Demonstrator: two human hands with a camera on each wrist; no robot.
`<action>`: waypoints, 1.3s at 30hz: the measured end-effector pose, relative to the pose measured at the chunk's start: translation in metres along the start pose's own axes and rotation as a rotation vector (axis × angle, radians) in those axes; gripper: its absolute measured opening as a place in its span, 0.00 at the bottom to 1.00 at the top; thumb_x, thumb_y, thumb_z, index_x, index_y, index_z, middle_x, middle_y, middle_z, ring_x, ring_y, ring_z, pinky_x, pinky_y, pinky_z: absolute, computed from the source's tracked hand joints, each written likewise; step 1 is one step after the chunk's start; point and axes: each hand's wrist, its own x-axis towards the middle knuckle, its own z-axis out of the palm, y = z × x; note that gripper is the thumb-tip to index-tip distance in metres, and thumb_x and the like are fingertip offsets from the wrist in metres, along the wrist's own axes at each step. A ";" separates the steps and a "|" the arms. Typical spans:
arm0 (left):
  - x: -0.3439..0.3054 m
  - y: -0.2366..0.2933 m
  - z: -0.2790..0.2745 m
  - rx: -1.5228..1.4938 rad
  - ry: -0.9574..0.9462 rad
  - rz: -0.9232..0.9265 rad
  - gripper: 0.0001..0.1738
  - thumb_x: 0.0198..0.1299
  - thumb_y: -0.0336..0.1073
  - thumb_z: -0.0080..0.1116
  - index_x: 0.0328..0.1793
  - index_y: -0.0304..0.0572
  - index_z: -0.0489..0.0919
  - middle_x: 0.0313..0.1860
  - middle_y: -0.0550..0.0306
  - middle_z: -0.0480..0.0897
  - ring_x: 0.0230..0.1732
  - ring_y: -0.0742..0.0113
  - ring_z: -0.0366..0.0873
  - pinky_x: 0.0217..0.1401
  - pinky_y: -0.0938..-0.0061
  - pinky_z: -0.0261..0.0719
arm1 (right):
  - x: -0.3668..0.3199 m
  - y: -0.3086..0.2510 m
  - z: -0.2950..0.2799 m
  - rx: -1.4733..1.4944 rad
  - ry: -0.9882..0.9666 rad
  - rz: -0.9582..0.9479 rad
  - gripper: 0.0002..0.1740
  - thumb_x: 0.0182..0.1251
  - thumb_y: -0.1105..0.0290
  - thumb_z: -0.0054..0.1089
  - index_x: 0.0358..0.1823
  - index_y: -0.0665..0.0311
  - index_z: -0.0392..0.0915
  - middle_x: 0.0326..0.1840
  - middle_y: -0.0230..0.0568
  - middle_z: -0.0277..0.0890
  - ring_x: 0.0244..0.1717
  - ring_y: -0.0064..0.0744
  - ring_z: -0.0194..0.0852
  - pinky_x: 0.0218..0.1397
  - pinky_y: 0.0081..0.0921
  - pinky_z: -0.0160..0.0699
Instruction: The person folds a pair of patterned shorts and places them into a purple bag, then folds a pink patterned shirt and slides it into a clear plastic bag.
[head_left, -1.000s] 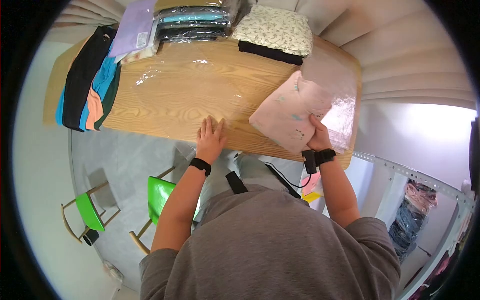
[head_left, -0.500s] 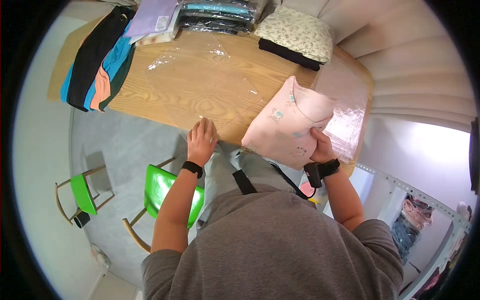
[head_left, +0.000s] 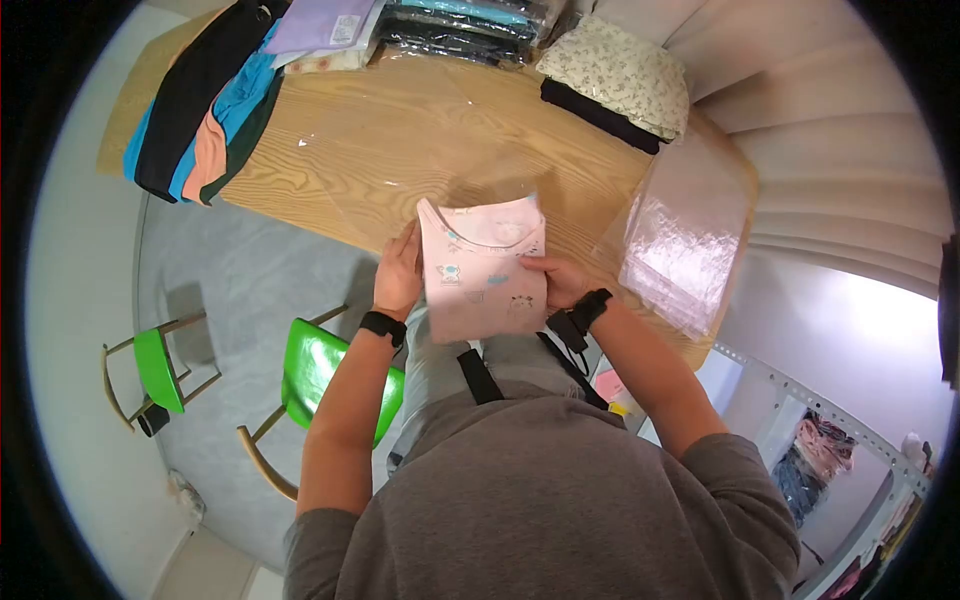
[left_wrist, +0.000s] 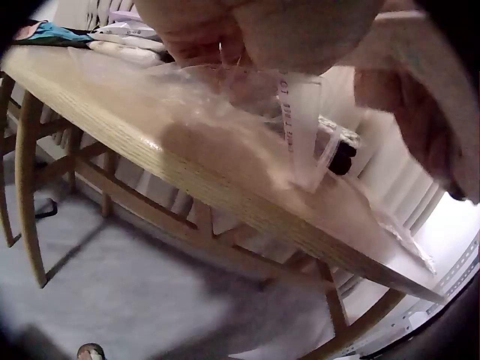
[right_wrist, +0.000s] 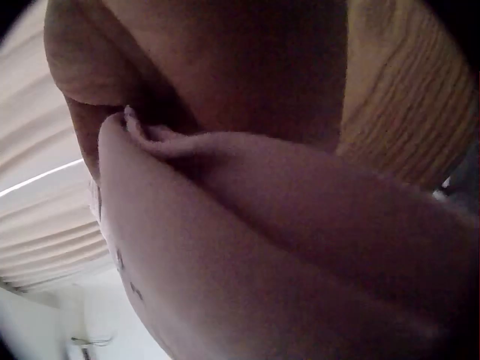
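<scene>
A folded pink garment (head_left: 485, 290) with small prints and a scooped neckline stands out over the table's near edge in the head view. My right hand (head_left: 568, 280) grips its right side, thumb on the printed face. In the right wrist view, the pink cloth (right_wrist: 225, 217) folds up against that hand. My left hand (head_left: 398, 275) is at the garment's left edge. The left wrist view shows the left hand's fingers pinching a clear plastic bag (left_wrist: 225, 94), lifted off the tabletop, with a printed strip (left_wrist: 300, 127). Part of the left hand's fingers is hidden behind the garment.
On the wooden table (head_left: 350, 130) lie dark, blue and orange clothes (head_left: 205, 110) at left, bagged garments (head_left: 455, 35) at the back and a floral folded item (head_left: 615, 75). Clear bags (head_left: 680, 250) are stacked at right. A green chair (head_left: 320, 370) stands at left.
My right hand has carried the pink garment leftward from over the stacked bags to beside the left hand. The left hand has gone from flat on the clear bag to pinching it.
</scene>
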 end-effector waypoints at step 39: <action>-0.007 -0.014 -0.010 0.161 -0.118 -0.062 0.32 0.51 0.25 0.45 0.67 0.35 0.63 0.68 0.54 0.64 0.46 0.57 0.69 0.54 0.67 0.69 | 0.119 -0.054 0.037 -0.941 0.214 -0.454 0.25 0.64 0.73 0.54 0.62 0.67 0.61 0.53 0.39 0.72 0.49 0.28 0.72 0.53 0.23 0.72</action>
